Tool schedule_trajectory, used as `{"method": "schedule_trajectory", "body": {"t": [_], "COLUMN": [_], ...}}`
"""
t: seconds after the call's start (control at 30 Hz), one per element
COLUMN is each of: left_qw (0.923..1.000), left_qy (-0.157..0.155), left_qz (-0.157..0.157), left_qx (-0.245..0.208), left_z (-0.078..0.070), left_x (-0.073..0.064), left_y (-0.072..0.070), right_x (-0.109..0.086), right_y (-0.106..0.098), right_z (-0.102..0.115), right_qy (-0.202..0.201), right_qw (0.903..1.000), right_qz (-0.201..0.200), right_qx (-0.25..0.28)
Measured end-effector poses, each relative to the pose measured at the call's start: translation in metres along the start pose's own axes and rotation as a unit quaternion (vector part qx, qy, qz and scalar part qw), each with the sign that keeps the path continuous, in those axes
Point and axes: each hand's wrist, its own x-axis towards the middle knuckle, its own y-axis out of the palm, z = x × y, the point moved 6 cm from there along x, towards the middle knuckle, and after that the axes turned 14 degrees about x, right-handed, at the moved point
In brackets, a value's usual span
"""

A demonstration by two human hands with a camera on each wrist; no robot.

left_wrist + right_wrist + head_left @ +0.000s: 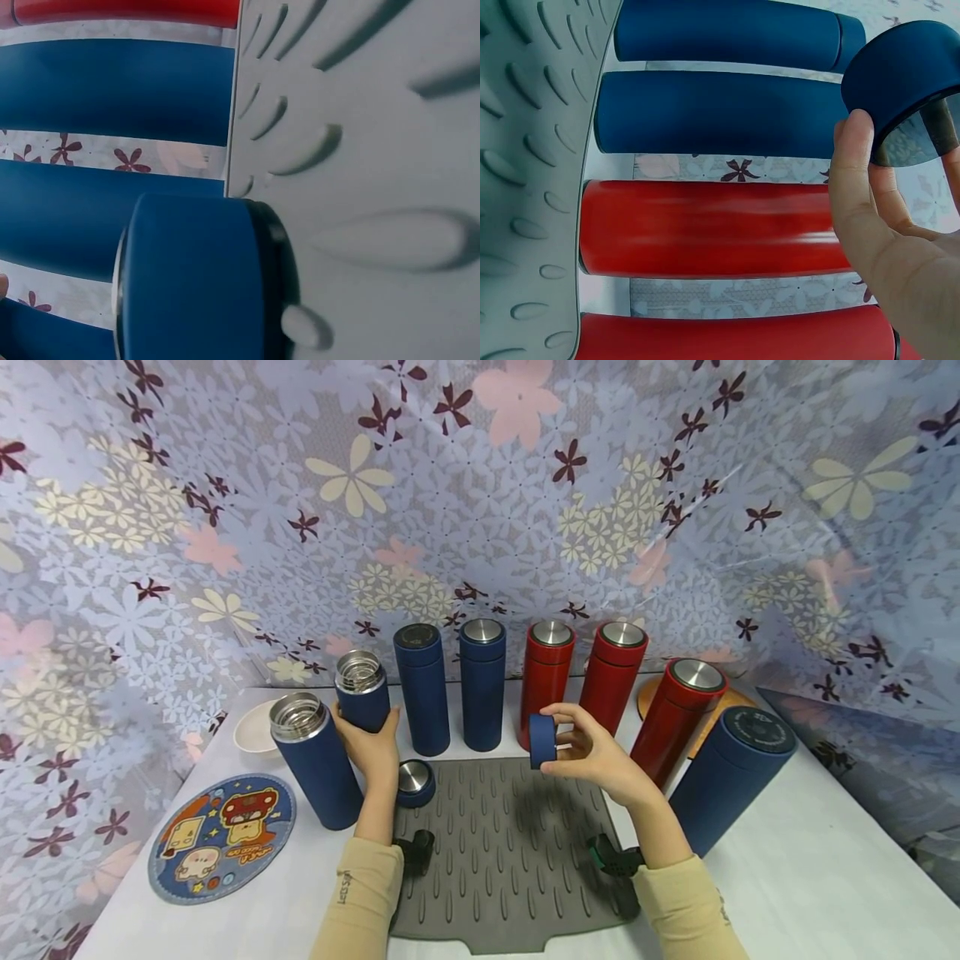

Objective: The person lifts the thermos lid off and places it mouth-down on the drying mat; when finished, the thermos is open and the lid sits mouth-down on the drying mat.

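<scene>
My left hand [372, 750] grips a blue thermos bottle [363, 708] at the back left. Its mouth is uncovered, showing the steel neck. Another blue thermos [321, 768], also lidless, stands just left of that hand. In my right hand [603, 764] is a blue lid [542, 742], pinched between thumb and fingers above the mat and turned on its side; the right wrist view shows the same lid [904, 79] in the fingertips. A second blue lid [415, 783] with a steel top sits at the mat's back left corner, close by the left wrist.
A grey ridged mat [495, 860] lies in front. Behind it stand capped blue thermoses [422, 702] and red ones [546, 681]; a larger blue thermos [727, 777] is at the right. Leftward are a white bowl [255, 731] and a round cartoon mat [225, 839].
</scene>
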Motion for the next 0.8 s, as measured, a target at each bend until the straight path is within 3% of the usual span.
{"method": "schedule_trajectory", "body": {"t": [0.43,0.8], "left_qw": [0.9998,0.9986], "left_qy": [-0.013,-0.025], "left_qz": [0.009,0.035], "left_qx": [0.016,0.03], "left_z": [0.01,0.013], "left_x": [0.012,0.014], "left_y": [0.005,0.006], "right_x": [0.0,0.005], "right_y": [0.003,0.012], "right_z": [-0.003,-0.012], "right_qy": [0.001,0.031], "right_qw": [1.0,0.9992], "right_qz": [0.002,0.011], "right_qx": [-0.007,-0.022]}}
